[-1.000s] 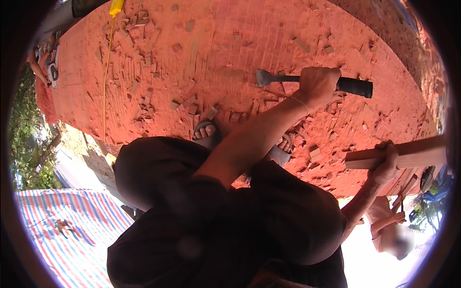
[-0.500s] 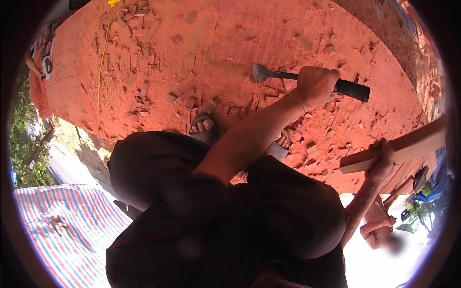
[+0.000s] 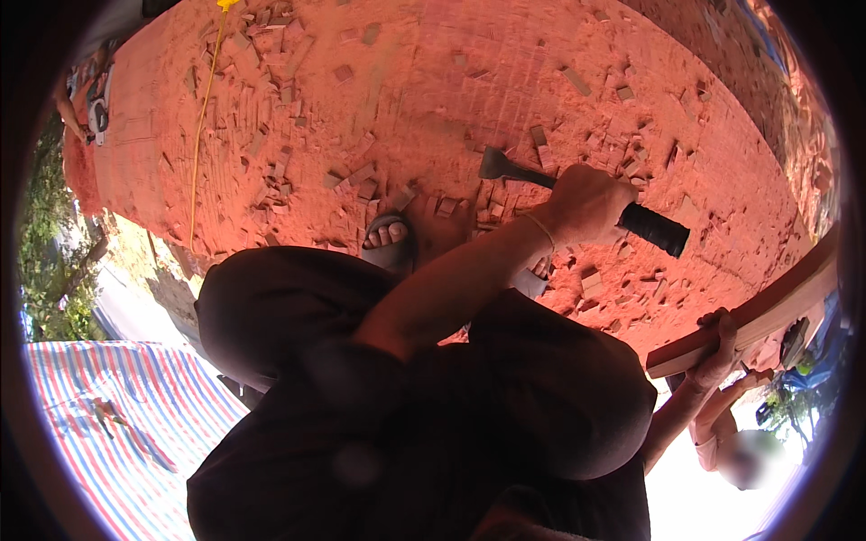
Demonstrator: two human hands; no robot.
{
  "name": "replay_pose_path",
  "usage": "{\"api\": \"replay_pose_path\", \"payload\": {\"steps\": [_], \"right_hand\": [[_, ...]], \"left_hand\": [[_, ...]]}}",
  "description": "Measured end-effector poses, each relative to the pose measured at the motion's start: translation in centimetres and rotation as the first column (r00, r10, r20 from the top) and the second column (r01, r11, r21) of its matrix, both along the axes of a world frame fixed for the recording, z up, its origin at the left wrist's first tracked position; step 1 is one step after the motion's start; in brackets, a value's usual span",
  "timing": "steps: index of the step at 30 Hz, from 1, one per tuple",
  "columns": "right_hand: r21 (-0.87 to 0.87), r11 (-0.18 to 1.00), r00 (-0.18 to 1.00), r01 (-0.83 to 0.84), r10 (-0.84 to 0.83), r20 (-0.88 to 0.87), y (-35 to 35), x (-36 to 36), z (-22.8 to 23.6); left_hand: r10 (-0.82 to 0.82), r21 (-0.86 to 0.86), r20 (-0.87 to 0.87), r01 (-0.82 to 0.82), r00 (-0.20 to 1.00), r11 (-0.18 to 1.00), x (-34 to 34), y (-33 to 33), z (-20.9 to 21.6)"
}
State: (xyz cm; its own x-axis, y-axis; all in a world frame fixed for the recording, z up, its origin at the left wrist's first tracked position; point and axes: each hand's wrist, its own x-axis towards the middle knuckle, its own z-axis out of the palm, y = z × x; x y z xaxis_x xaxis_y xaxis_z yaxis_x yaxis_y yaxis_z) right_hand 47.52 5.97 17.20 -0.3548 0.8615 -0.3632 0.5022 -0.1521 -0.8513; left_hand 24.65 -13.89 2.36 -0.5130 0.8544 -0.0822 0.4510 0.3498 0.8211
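Note:
My left hand (image 3: pixel 591 200) is closed around a broad-bladed chisel (image 3: pixel 496 165) with a black wrapped handle. Its flat blade points left, over a red, dusty surface (image 3: pixel 433 81); whether the blade touches it I cannot tell. Off to the right, my right hand (image 3: pixel 717 350) grips a long wooden beam (image 3: pixel 780 307) near its closer end. The beam slants up toward the right rim, where its far end is cut off. Small wood chips (image 3: pixel 591 284) lie scattered around and below the chisel.
My sandalled foot (image 3: pixel 388 242) rests on the red surface. A yellow cord (image 3: pixel 200 144) runs along the left. Beyond my left knee spreads a striped sheet (image 3: pixel 108 424). Another person (image 3: pixel 722 433) is close by at lower right; another person's arm (image 3: pixel 70 115) shows at upper left.
My left hand has brought the chisel nearer to me, and its handle now slopes down more to the right. My right hand and the beam have dropped slightly. The nearby person's arm has shifted.

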Motion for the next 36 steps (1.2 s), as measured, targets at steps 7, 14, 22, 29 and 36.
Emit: {"api": "replay_pose_path", "payload": {"steps": [7, 14, 22, 29, 36], "right_hand": [[0.359, 0.930, 0.965, 0.083, 0.014, -0.261, 3.2, 0.9, 6.0], [0.576, 0.720, 0.908, 0.387, -0.188, -0.374, 5.8, 2.8, 10.6], [0.084, 0.913, 0.875, 0.399, -0.352, -0.333, -7.2, -4.9, 2.8], [0.094, 0.978, 0.955, -0.188, 0.160, 0.250, -8.0, 5.1, -1.5], [0.261, 0.728, 0.758, 0.634, -0.518, -0.396, -4.9, -5.5, 7.7]], "left_hand": [[0.090, 0.146, 0.027, -0.093, 0.996, 0.985, 1.2, -0.7, -0.5], [-0.012, 0.172, 0.061, 0.002, 0.998, 0.985, 1.4, -0.7, -0.5], [0.043, 0.211, 0.023, -0.047, 0.999, 0.976, 1.3, -0.4, -0.8], [0.078, 0.204, -0.033, -0.069, 0.996, 0.976, 1.4, 0.3, -1.5], [0.090, 0.144, -0.048, -0.082, 0.995, 0.986, 2.0, 1.2, -2.1]]}}
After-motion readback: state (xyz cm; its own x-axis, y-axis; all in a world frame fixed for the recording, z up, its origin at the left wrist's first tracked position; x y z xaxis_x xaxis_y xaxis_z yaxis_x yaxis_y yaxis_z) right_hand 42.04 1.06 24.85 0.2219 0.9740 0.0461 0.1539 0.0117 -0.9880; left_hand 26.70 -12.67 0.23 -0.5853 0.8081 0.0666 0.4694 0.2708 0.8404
